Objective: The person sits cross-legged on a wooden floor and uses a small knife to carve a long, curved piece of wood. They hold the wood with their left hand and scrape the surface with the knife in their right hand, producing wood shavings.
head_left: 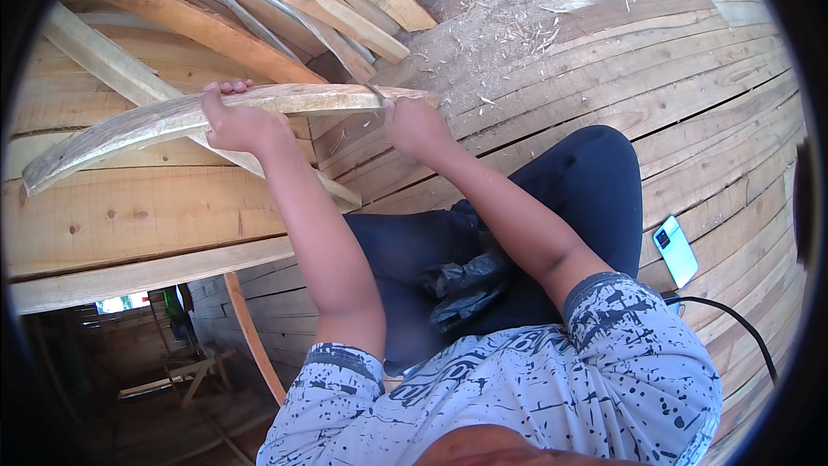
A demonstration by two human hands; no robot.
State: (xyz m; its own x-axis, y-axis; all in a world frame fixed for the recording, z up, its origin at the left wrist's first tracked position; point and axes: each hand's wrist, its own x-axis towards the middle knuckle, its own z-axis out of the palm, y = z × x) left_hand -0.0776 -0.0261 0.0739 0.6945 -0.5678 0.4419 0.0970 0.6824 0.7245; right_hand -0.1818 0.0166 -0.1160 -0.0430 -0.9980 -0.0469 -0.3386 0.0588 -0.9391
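Grip of left hand (237,125) closed around curved wooden slat (129,125) mid-length; right hand (414,125) clasping its right end.

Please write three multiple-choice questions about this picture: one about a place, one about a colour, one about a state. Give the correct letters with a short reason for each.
1. Where does the phone lie?
A. on the wooden floor at the person's right
B. on the person's lap
C. on the curved wooden piece

2. What colour is the phone's visible side?
A. red
B. light blue
C. yellow

3. How is the curved wooden piece held?
A. it lies untouched on the floor
B. only the right hand holds it
C. the left hand grips it, and the right hand is at its other end

Answers:
1. A: it rests on the floor planks beside the dark trouser leg.
2. B: its back is light blue with a dark camera patch.
3. C: the left hand wraps around the piece; the right hand is at its end, apparently with a small tool.
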